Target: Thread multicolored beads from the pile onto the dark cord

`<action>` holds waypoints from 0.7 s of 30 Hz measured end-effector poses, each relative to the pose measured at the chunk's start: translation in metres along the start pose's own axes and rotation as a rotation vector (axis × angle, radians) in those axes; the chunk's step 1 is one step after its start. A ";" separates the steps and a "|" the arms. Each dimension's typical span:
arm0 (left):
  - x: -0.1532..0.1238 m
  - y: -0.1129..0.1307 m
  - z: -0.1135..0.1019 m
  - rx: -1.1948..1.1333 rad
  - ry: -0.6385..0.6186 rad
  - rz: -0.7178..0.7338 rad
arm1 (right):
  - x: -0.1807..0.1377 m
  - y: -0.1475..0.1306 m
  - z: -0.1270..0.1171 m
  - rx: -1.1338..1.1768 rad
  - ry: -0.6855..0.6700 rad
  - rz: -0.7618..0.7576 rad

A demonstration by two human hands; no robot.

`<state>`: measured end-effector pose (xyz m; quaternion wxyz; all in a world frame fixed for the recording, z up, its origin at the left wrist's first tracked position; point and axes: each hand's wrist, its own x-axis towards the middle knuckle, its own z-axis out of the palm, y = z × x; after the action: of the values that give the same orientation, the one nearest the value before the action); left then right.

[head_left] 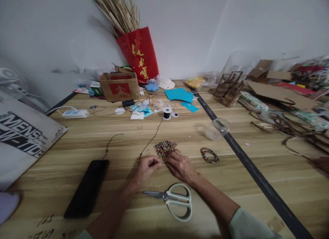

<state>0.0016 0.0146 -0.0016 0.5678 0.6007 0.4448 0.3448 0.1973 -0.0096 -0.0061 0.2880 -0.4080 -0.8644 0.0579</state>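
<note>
My left hand (149, 167) is closed in a pinch on a thin dark cord (154, 136), which runs up to a spool of black cord (167, 113). A few beads sit on the cord just above that hand. At the near edge of a pile of small multicoloured beads (165, 148), my right hand (180, 165) has its fingers bent together; what they grip is hidden. A short dark end of cord shows between the two hands. To the right lies a beaded bracelet (209, 155). Scissors (172, 199) with pale handles rest below my hands, blades pointing left.
A black phone (86, 189) lies at left, near a white bag (28, 143). A clear plastic container (217, 129) stands on the table's black strip (241, 153). Blue sheets (179, 94), a cardboard box (119, 86) and a red bag (140, 55) are at the back. Another person's hand (321, 163) shows far right.
</note>
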 end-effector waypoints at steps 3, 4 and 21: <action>0.000 0.004 -0.002 -0.033 0.010 -0.034 | 0.000 -0.001 -0.001 -0.021 -0.003 0.003; 0.000 0.005 -0.003 -0.044 0.018 -0.044 | 0.000 -0.001 -0.001 -0.024 -0.001 0.005; -0.001 0.008 -0.005 -0.128 0.005 -0.033 | -0.002 -0.003 -0.005 -0.098 -0.039 0.078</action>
<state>-0.0024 0.0158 0.0071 0.6096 0.5550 0.4329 0.3646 0.1990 -0.0137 -0.0020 0.2480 -0.4537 -0.8553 0.0345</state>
